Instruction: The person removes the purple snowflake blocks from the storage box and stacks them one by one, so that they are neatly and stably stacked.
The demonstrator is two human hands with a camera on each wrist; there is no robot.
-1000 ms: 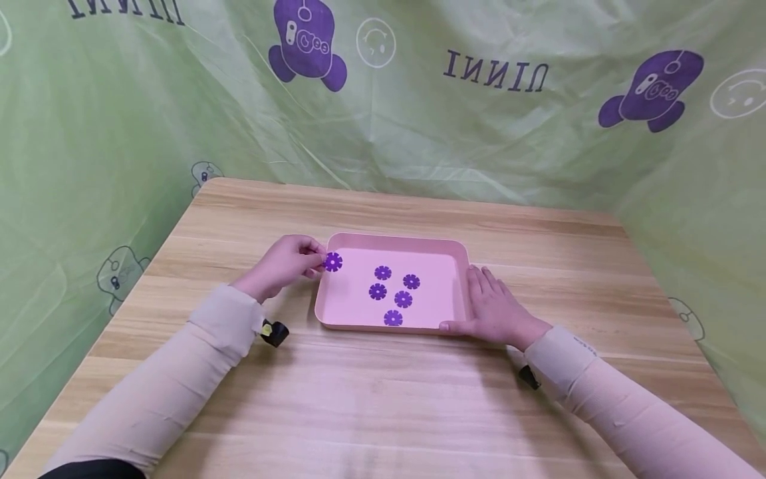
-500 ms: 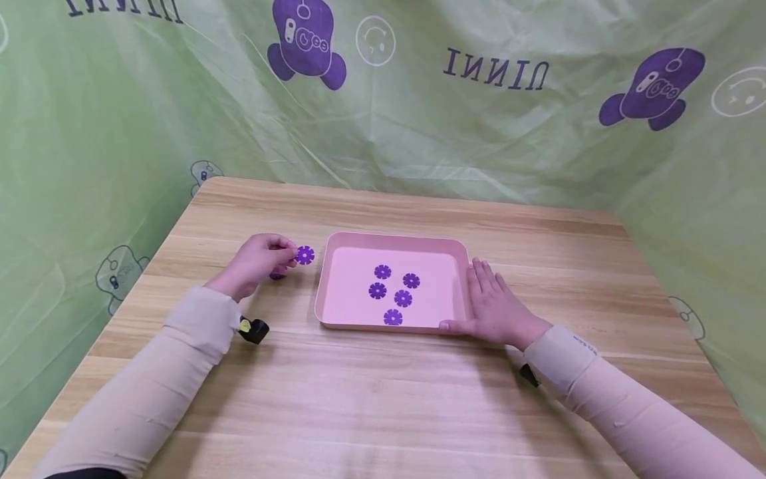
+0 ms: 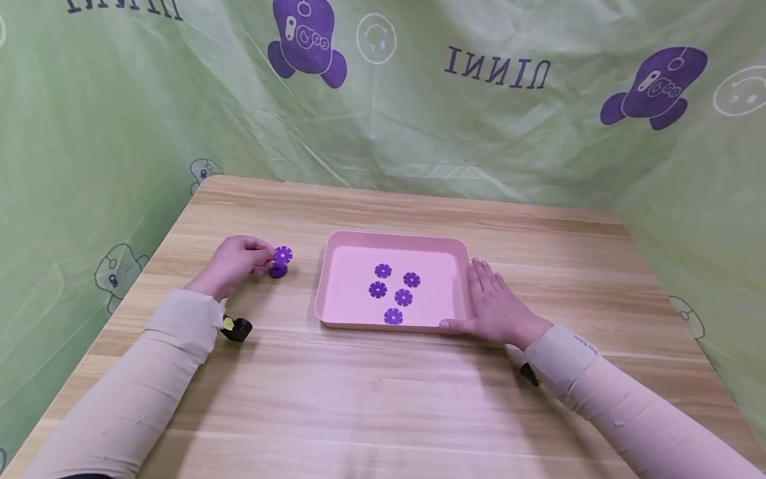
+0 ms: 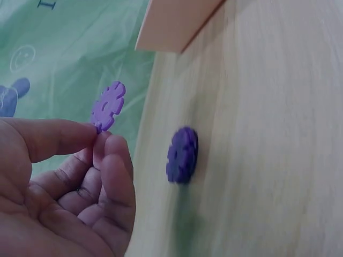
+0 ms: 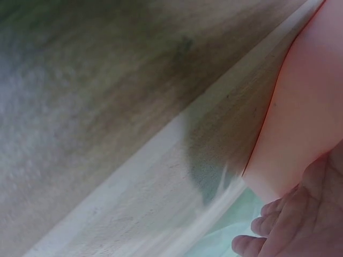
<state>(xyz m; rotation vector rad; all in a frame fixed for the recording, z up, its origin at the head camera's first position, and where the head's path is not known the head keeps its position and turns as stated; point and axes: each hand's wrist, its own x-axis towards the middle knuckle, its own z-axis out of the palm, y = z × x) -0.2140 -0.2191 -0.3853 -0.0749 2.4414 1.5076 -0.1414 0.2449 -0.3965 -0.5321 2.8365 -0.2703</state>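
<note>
In the head view, the tray (image 3: 350, 286) serves as landmark on the table (image 3: 371, 386). To its left and well apart from it, the left hand (image 3: 236, 259) holds one purple flower-edged disc, the held disc (image 3: 284, 253), on the side of that hand facing the tray. Just below it in this view, level with the tray's middle to far half, a purple stack (image 3: 278, 271) sits on the table; the two overlap by line of sight. Being round, the held disc has no long axis; its face tilts towards the head camera. Five discs (image 3: 403, 297) lie loose and flat inside the tray. The right hand (image 3: 499, 309) is the nearer one to them, its fingers straight along the tray's right wall and its thumb at the near right corner.

In the left wrist view, the left thumb and fingertips are clamped on the rim of the held disc, most of which sticks out free. A gap shows between it and the purple stack, which lies on the table side of the fingers; its doubled edge suggests more than one disc, but the count is unclear. The tray's corner shows beyond.

In the right wrist view, the right hand rests against the tray's outer wall, pinching nothing that shows; no disc is visible here.
</note>
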